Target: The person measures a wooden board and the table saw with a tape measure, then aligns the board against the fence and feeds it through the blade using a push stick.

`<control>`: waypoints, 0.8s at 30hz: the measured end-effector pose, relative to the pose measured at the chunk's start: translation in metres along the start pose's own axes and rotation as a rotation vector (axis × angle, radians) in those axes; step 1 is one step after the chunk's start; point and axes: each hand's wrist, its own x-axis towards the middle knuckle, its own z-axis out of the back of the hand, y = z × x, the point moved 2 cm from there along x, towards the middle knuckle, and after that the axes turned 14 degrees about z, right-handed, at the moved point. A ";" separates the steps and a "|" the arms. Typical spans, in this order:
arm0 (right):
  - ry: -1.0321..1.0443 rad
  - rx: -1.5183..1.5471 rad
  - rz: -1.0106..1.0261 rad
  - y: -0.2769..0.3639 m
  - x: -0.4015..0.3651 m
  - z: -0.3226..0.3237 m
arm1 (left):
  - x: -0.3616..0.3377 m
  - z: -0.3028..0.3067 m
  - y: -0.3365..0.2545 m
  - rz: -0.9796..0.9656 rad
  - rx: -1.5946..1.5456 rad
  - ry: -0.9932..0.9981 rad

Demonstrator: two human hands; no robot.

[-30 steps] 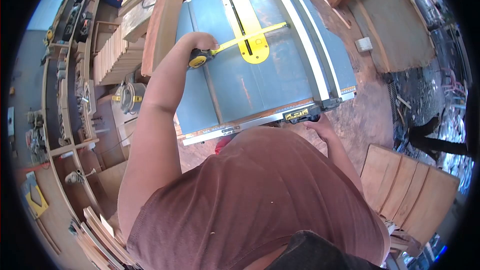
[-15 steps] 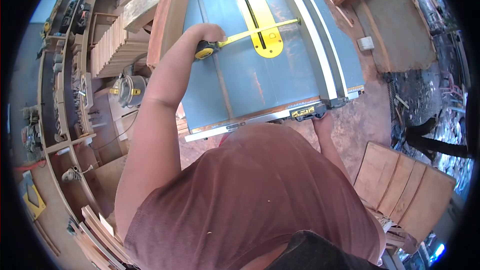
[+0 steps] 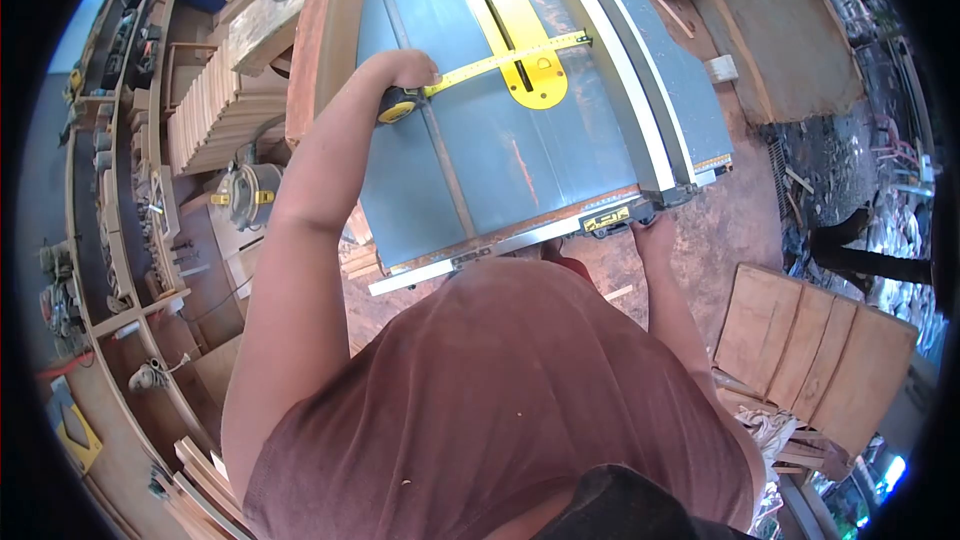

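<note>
My left hand [image 3: 412,72] is closed around a black and yellow tape measure [image 3: 399,106] over the left part of a blue-grey table saw top [image 3: 480,160]. The yellow blade [image 3: 470,72] of the tape runs right, across the yellow insert plate [image 3: 543,80] with its dark slot. Its tip lies a little short of the long metal rip fence [image 3: 618,70]. At the front rail, my right hand [image 3: 652,232] is at the black fence handle [image 3: 618,220]; its fingers are partly hidden beneath it.
A thick wooden beam [image 3: 327,40] stands along the saw's left side. Farther left are stacked wood strips [image 3: 215,120], a vacuum-like canister [image 3: 248,197] and shelves of tools [image 3: 108,140]. A slatted wooden panel [image 3: 812,355] is at the lower right.
The tape's tip was at the fence and now sits slightly left of it, with a gap. The whole view has shifted a little. Both hands keep their places.
</note>
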 end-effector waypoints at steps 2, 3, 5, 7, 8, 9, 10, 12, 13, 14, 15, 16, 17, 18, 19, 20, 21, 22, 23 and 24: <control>-0.053 0.181 0.050 -0.008 0.001 0.000 | 0.005 -0.002 0.003 -0.003 -0.035 -0.015; -0.051 0.180 0.047 -0.010 0.003 0.006 | 0.001 -0.002 0.002 0.023 -0.040 0.022; 0.321 0.802 -0.191 -0.007 0.014 0.022 | -0.005 0.000 -0.002 0.048 -0.044 0.062; 0.277 0.683 -0.151 0.005 0.015 0.032 | -0.011 0.002 -0.004 0.056 -0.044 0.050; 0.233 0.565 -0.109 0.012 0.015 0.034 | -0.008 -0.001 -0.002 0.056 -0.044 0.050; 0.234 0.565 -0.109 0.018 0.014 0.034 | -0.003 -0.005 0.000 0.047 -0.075 0.036; 0.191 0.441 -0.124 0.024 0.011 0.034 | 0.001 -0.009 0.004 0.039 -0.108 0.023; 0.153 0.316 -0.140 0.026 0.008 0.035 | 0.005 -0.012 0.009 0.026 -0.096 0.001; 0.121 0.348 -0.070 0.027 0.008 0.033 | 0.005 -0.012 0.010 0.010 -0.082 -0.024; 0.089 0.381 0.001 0.027 0.008 0.032 | 0.006 -0.013 0.011 0.013 -0.083 -0.023; 0.092 0.382 0.003 0.025 0.008 0.030 | 0.003 -0.012 0.009 0.013 -0.097 -0.023; 0.096 0.360 0.008 0.023 0.008 0.028 | 0.000 -0.011 0.008 0.013 -0.111 -0.022; 0.097 0.338 0.013 0.020 0.008 0.027 | -0.001 -0.010 0.009 0.015 -0.113 -0.023; 0.098 0.337 0.014 0.017 0.010 0.026 | -0.001 -0.009 0.008 0.018 -0.104 -0.010; 0.159 0.342 -0.012 0.014 0.011 0.025 | 0.000 -0.009 0.007 0.021 -0.096 0.004; 0.221 0.348 -0.039 0.010 0.011 0.023 | 0.000 -0.009 0.006 0.021 -0.098 0.006; 0.225 0.347 -0.038 0.012 0.013 0.025 | -0.001 -0.009 0.006 0.034 -0.111 0.014; 0.211 0.536 -0.100 0.013 0.016 0.025 | -0.002 -0.008 0.007 0.049 -0.124 0.020; 0.196 0.726 -0.164 0.014 0.018 0.026 | -0.002 -0.008 0.007 0.053 -0.126 0.022; 0.200 0.727 -0.164 0.019 0.019 0.028 | -0.003 -0.008 0.007 0.049 -0.123 0.015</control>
